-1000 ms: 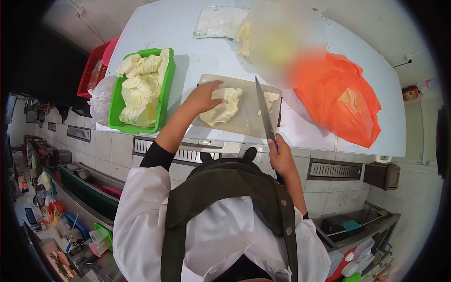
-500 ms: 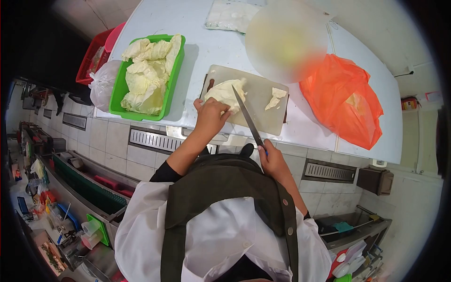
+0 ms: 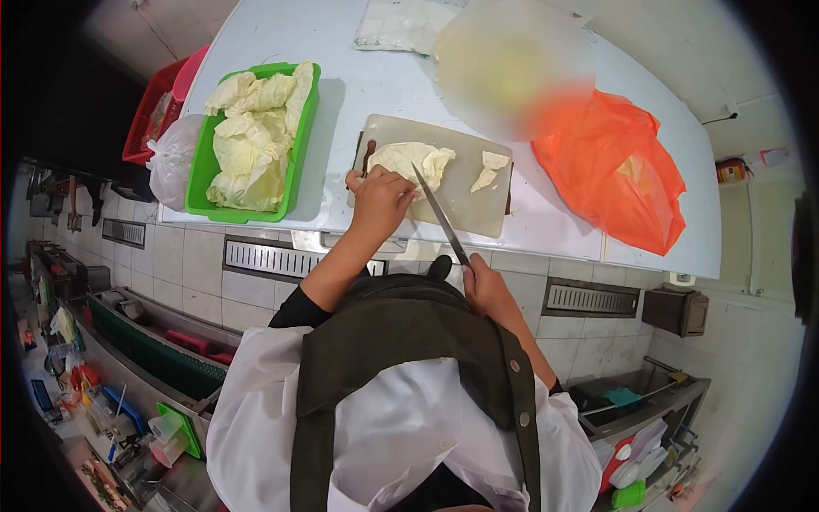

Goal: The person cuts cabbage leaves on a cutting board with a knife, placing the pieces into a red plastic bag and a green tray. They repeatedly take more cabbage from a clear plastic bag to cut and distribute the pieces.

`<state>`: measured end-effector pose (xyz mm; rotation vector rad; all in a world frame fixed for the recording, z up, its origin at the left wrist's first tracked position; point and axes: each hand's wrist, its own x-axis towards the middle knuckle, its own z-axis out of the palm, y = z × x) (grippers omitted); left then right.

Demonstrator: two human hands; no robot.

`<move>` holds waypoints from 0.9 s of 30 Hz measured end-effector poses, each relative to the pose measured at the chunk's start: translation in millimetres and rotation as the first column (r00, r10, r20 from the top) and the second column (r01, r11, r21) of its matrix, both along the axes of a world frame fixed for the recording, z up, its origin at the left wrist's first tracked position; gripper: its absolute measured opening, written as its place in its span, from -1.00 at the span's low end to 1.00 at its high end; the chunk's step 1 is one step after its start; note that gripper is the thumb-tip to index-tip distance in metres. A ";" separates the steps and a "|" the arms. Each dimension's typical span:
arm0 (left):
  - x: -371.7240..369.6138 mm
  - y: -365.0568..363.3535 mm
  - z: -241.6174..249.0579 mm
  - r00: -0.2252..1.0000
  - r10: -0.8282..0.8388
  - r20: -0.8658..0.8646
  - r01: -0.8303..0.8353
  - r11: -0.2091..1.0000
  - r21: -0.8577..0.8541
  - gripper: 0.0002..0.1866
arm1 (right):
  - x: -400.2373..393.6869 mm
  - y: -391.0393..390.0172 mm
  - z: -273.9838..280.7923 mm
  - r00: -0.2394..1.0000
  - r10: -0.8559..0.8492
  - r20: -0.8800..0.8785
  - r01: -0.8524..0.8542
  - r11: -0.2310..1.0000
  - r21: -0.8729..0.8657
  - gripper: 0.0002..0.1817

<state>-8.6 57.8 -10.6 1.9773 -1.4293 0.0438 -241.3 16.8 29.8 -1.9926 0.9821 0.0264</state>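
My left hand point(image 3: 381, 198), fingers bent, presses a pale cabbage leaf point(image 3: 433, 162) against the cutting board point(image 3: 465, 205). In my right hand point(image 3: 486, 286) is a long knife point(image 3: 444, 223), gripped by its handle near the table's front edge. The blade points away from me and to the left, its tip over the leaf, to the right of my left fingers. A smaller cut piece of cabbage point(image 3: 489, 170) lies apart on the board's right side. Whether the blade's edge touches the board is hard to see.
A green basket point(image 3: 194, 175) of cabbage leaves stands on the left, beside a tied white plastic bag point(image 3: 177, 162). An orange plastic bag point(image 3: 610, 179) lies to the right. Behind the board are a blurred round shape point(image 3: 512, 68) and a clear plastic packet point(image 3: 405, 26).
The whole view has shifted slightly, so table items sit further left. My left hand still holds the leaf; the knife has drawn back a little toward me, its tip still over the leaf.
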 end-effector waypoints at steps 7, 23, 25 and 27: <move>-1.4 3.0 -3.1 1.000 -0.007 -0.008 0.007 1.000 0.003 -0.93 | -1.4 1.4 3.8 0.997 0.000 -0.081 0.000 1.000 0.001 -0.81; -2.0 4.5 -3.6 0.999 -0.025 -0.026 0.026 0.999 0.043 -0.94 | -7.5 -2.6 -2.7 0.988 0.049 -0.143 -0.056 0.997 -0.046 -0.79; -1.5 4.8 -4.9 0.999 -0.037 -0.029 0.039 0.998 0.042 -0.94 | -7.3 -3.0 -4.3 0.987 0.063 -0.150 -0.071 0.997 -0.044 -0.79; -1.9 4.3 -5.5 0.998 -0.049 -0.029 0.050 0.998 0.033 -0.94 | -5.8 -4.5 -5.5 0.983 0.075 -0.166 -0.083 0.996 -0.037 -0.79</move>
